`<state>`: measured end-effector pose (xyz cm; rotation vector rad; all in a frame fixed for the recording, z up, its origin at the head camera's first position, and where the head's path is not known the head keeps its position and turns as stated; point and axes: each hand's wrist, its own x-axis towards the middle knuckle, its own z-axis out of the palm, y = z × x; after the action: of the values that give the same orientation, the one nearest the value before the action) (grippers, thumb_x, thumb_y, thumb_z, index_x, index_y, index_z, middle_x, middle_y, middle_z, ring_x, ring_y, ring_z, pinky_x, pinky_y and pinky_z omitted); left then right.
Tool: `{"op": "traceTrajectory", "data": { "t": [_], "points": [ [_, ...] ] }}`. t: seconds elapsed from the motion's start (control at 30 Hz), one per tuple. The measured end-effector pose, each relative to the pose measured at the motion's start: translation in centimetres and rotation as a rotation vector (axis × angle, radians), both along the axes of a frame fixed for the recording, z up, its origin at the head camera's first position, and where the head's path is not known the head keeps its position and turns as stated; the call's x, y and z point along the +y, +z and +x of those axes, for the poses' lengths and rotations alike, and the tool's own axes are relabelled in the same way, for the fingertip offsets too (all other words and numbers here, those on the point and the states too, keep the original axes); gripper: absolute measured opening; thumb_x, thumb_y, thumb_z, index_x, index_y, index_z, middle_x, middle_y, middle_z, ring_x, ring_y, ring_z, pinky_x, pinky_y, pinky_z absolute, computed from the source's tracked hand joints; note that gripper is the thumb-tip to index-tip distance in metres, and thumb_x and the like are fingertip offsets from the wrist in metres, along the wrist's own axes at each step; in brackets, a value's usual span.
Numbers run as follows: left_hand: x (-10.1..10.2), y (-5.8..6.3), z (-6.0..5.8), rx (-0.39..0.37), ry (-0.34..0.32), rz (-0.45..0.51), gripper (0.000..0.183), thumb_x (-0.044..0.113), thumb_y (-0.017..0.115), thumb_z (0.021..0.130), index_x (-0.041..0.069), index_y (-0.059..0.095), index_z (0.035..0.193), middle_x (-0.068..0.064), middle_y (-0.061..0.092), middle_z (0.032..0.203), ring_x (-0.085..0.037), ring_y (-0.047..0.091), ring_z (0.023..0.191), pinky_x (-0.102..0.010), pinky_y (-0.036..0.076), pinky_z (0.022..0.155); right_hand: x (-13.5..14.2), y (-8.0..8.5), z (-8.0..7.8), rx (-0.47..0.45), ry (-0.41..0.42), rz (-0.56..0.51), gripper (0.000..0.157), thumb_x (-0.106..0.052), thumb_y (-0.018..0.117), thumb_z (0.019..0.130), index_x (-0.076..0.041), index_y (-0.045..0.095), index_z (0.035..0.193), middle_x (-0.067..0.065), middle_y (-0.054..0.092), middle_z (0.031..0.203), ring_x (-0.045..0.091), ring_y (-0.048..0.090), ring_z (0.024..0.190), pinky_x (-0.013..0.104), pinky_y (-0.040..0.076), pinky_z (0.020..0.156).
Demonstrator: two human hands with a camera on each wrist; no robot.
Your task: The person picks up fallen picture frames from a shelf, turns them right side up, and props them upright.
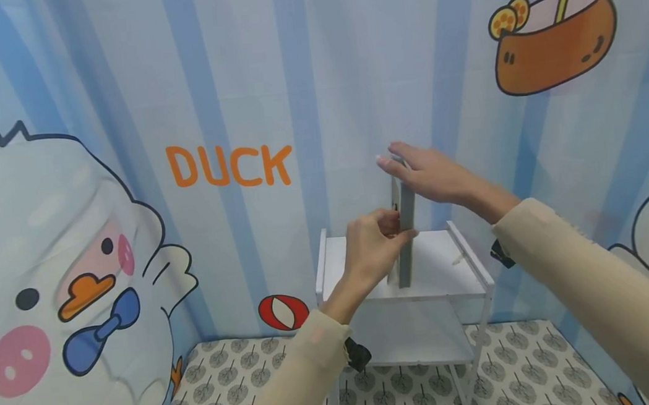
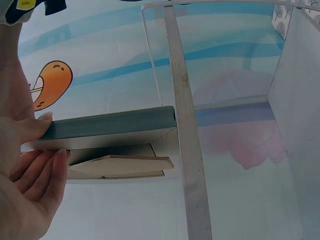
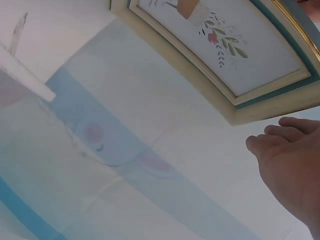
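A picture frame (image 1: 408,241) stands upright, edge toward me, on a white shelf unit (image 1: 441,282). Its side edge is grey-green. The right wrist view shows its cream, teal and gold border round a plant drawing (image 3: 222,42). Behind it, a thin flap (image 2: 125,164) angles away from the back in the left wrist view. My left hand (image 1: 368,243) pinches the side edge, thumb on the edge and fingers at the back. At the upper end, my right hand (image 1: 440,174) reaches over the top with its fingers extended; exact contact is hard to see.
The unit has raised side rails (image 1: 470,255) and a lower shelf (image 1: 410,333). Behind it hangs a striped curtain (image 1: 341,102) with cartoon prints. A tree-patterned floor covering (image 1: 234,369) lies underneath.
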<state>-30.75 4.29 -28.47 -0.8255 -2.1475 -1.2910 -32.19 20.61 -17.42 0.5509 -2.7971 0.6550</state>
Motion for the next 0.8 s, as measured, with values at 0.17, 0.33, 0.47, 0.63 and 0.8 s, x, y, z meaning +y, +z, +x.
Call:
{"op": "traceTrajectory", "data": {
  "t": [0.17, 0.33, 0.47, 0.63, 0.8],
  "points": [
    [-0.2, -0.2, 0.0, 0.032, -0.007, -0.008, 0.028, 0.017, 0.085, 0.09, 0.003, 0.077, 0.113, -0.01, 0.083, 0.099, -0.015, 0.08, 0.086, -0.015, 0.061, 0.075, -0.8, 0.3, 0.4, -0.02, 0.046, 0.088, 0.095, -0.071, 0.028, 0.106, -0.001, 0.01, 0.168, 0.022, 0.012, 0.176, 0.044, 0.019, 0.163, 0.063, 0.021, 0.131],
    [-0.2, -0.2, -0.1, 0.034, -0.01, -0.013, 0.026, 0.017, 0.084, 0.091, 0.003, 0.076, 0.112, -0.01, 0.083, 0.098, -0.015, 0.08, 0.086, -0.015, 0.061, 0.075, -1.0, 0.2, 0.4, -0.018, 0.058, 0.151, 0.096, -0.071, 0.026, 0.107, 0.003, 0.011, 0.167, 0.024, 0.008, 0.176, 0.042, 0.012, 0.165, 0.06, 0.016, 0.133],
    [-0.3, -0.2, -0.1, 0.041, -0.023, -0.004, 0.025, 0.015, 0.083, 0.092, 0.002, 0.076, 0.111, -0.011, 0.082, 0.099, -0.016, 0.08, 0.087, -0.016, 0.061, 0.076, -1.1, 0.2, 0.2, -0.019, 0.054, 0.201, 0.099, -0.072, 0.03, 0.106, 0.005, 0.011, 0.166, 0.025, 0.007, 0.176, 0.041, 0.009, 0.165, 0.059, 0.014, 0.134],
    [-0.6, -0.4, -0.3, 0.069, -0.022, -0.032, 0.027, 0.017, 0.081, 0.093, 0.003, 0.075, 0.115, -0.01, 0.082, 0.101, -0.016, 0.079, 0.09, -0.018, 0.061, 0.079, -1.2, 0.1, 0.2, -0.03, 0.045, 0.229, 0.099, -0.071, 0.033, 0.106, 0.005, 0.012, 0.166, 0.025, 0.007, 0.176, 0.042, 0.009, 0.165, 0.06, 0.014, 0.133],
    [-1.8, -0.7, -0.5, 0.039, -0.049, -0.055, 0.037, 0.024, 0.071, 0.102, 0.002, 0.068, 0.131, -0.013, 0.079, 0.113, -0.023, 0.077, 0.104, -0.031, 0.063, 0.092, -1.5, 0.0, 0.4, -0.024, 0.032, 0.242, 0.094, -0.065, 0.036, 0.108, 0.007, 0.015, 0.165, 0.027, 0.01, 0.175, 0.044, 0.013, 0.164, 0.062, 0.017, 0.132]
  ]
}}
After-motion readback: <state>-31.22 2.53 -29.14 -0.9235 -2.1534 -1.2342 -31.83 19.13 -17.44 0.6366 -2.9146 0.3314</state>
